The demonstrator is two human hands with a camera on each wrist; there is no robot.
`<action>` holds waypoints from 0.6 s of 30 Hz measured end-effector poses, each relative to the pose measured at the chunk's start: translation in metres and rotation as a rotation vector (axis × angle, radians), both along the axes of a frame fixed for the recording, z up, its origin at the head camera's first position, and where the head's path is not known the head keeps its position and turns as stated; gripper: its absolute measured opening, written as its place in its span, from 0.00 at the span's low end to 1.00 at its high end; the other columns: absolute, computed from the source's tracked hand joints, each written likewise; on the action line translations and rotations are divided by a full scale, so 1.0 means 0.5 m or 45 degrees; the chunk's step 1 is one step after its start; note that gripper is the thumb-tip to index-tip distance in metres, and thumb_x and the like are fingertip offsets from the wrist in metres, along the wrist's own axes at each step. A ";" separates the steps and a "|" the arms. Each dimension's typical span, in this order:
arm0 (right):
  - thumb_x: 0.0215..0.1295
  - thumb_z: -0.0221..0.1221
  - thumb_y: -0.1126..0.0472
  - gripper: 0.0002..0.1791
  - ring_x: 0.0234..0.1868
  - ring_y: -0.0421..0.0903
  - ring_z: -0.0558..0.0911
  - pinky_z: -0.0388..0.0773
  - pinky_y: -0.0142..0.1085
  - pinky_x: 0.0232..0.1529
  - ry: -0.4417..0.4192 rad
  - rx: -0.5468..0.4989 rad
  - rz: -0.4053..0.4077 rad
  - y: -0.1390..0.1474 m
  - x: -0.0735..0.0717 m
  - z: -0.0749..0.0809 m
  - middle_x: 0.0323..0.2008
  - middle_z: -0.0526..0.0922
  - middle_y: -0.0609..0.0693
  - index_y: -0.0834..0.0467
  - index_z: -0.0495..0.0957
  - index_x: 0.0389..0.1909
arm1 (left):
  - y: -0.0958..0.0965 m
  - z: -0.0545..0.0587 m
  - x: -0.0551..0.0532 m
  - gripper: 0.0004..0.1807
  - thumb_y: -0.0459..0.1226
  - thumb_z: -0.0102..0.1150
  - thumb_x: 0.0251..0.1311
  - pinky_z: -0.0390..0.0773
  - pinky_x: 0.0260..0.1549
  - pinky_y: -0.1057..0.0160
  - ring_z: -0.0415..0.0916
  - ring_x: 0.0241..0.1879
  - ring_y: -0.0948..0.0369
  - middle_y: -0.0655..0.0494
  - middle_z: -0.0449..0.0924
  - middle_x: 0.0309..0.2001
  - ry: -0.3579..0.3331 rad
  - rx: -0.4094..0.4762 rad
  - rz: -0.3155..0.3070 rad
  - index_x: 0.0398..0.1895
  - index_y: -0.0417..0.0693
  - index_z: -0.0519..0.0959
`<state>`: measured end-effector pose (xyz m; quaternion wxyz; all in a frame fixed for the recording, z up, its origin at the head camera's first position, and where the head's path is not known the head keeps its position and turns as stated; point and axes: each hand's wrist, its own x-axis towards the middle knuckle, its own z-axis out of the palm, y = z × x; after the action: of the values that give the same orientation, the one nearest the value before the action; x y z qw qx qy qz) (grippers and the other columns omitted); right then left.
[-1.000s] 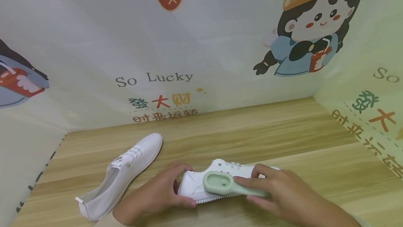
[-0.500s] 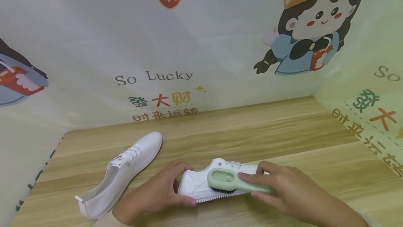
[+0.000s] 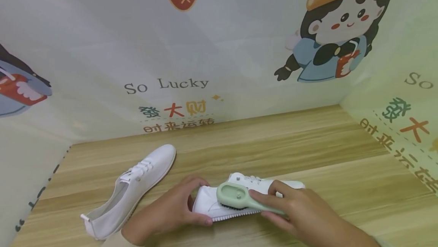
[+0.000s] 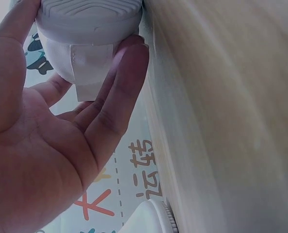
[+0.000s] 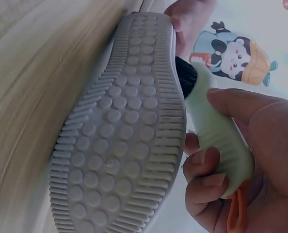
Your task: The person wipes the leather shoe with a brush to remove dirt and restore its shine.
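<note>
Clamped at the heel between the thumb and fingers [image 4: 122, 97] of the left hand [image 3: 174, 205], the smooth white lace-up shoe [image 3: 254, 185] lies tilted onto its side; the right hand [image 3: 301, 209] has its fingers curled round a pale green brush [image 3: 232, 192], bristles against the upper. Only the right wrist view shows the round-studded sole [image 5: 120, 121] and, below those fingers, an orange loop [image 5: 237, 213]. Left of the left fingers another white shoe [image 3: 147, 180] stands upright on the wood-grained desk [image 3: 273, 136], and beyond both hands a sheet [image 3: 239, 60] reads "So Lucky".
</note>
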<state>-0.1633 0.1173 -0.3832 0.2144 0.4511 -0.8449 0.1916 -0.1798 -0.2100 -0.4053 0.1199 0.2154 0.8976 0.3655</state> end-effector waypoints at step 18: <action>0.69 0.61 0.51 0.20 0.25 0.25 0.63 0.62 0.19 0.25 -0.157 0.087 -0.056 0.014 0.004 0.020 0.37 0.75 0.38 0.44 0.80 0.61 | 0.000 -0.001 -0.001 0.39 0.58 0.77 0.43 0.75 0.36 0.69 0.72 0.35 0.67 0.62 0.71 0.54 0.017 -0.005 -0.014 0.57 0.54 0.73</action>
<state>-0.1615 0.1244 -0.3731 0.1506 0.4270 -0.8722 0.1852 -0.1801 -0.2098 -0.4058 0.1164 0.2225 0.8979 0.3615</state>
